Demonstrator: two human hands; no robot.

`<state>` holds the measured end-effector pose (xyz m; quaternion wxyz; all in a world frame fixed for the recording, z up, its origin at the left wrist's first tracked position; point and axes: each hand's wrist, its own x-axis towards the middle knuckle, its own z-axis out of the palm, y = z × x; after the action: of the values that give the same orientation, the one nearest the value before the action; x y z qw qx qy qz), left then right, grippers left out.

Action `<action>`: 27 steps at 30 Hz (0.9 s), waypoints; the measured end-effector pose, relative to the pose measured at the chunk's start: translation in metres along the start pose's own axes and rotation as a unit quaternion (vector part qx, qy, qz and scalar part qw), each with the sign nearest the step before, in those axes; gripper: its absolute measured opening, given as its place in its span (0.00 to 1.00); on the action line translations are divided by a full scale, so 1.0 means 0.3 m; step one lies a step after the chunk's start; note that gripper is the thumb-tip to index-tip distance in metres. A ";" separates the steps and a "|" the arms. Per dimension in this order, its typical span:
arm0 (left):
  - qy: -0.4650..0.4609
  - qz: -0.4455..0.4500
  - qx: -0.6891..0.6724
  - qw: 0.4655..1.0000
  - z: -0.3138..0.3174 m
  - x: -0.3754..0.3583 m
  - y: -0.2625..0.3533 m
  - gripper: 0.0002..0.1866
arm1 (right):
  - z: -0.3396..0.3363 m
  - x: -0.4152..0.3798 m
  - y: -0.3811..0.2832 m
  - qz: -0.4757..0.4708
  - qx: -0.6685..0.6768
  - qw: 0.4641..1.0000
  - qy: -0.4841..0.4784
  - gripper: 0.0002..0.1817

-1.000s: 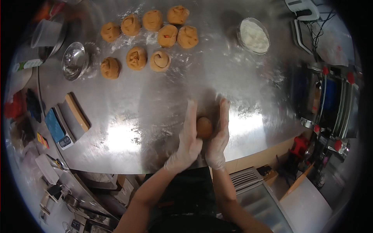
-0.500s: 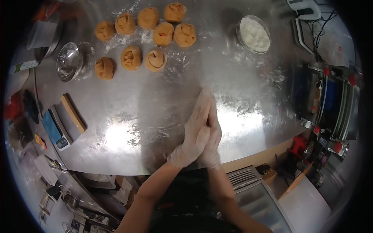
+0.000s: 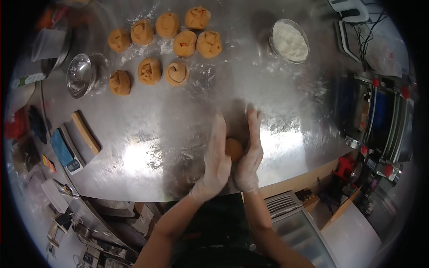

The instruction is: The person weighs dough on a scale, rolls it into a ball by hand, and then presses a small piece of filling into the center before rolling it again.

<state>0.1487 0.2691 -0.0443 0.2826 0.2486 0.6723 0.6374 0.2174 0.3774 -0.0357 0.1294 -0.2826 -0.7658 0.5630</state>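
Note:
A brown dough ball [image 3: 233,149] lies between my gloved hands on the steel table [image 3: 178,116]. My left hand [image 3: 216,156] stands on edge at its left side, with fingers stretched forward. At its right side is my right hand [image 3: 251,154], fingers extended too. Both palms face the ball; the hands partly cover it, so firm contact cannot be made out. Further up the table are several brown dough pieces [image 3: 149,70], one with a spiral fold [image 3: 177,73]. White flour dusts the steel around them.
A bowl of white flour [image 3: 289,41] stands at the upper right, a glass bowl [image 3: 81,76] at the left. Nearby are a wooden rolling pin [image 3: 86,132] and a scale [image 3: 67,149]. A metal machine [image 3: 384,120] stands at the right edge.
My hands have moved apart from their palm-to-palm position, and the dough ball now shows between them. The camera view has shifted slightly.

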 end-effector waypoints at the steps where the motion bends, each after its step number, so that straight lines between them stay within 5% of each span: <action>1: 0.023 -0.003 -0.005 1.000 -0.013 0.044 0.003 0.38 | 0.012 -0.038 0.001 0.009 -0.005 1.000 0.007 0.42; 8: -0.024 0.000 0.035 0.999 0.042 -0.073 -0.042 0.40 | 0.023 0.061 0.008 -0.013 0.010 1.000 -0.002 0.42; 12: 0.024 0.020 0.029 0.999 -0.020 0.080 0.006 0.38 | 0.078 -0.044 -0.043 0.106 -0.057 0.992 0.024 0.42; 15: -0.056 0.003 -0.028 0.998 0.021 0.116 -0.018 0.38 | 0.035 0.019 -0.013 0.022 -0.014 1.000 -0.017 0.41; 19: -0.003 0.003 -0.009 1.000 0.041 -0.024 -0.006 0.40 | -0.003 0.063 0.006 -0.052 0.029 0.997 -0.044 0.41; 22: 0.020 0.019 0.000 1.000 0.018 0.027 -0.023 0.40 | 0.045 -0.054 0.032 -0.015 0.014 1.000 -0.010 0.42; 25: -0.057 0.012 -0.026 0.998 0.018 0.130 -0.017 0.40 | 0.054 -0.011 -0.022 0.017 0.049 0.998 -0.021 0.42; 27: -0.032 -0.007 -0.037 0.999 0.049 0.010 -0.040 0.38 | 0.026 0.060 -0.034 -0.013 0.064 0.997 -0.027 0.41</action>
<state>0.1572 0.2809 -0.0569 0.3170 0.2539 0.6408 0.6515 0.1961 0.3796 -0.0307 0.1341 -0.2485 -0.7348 0.6167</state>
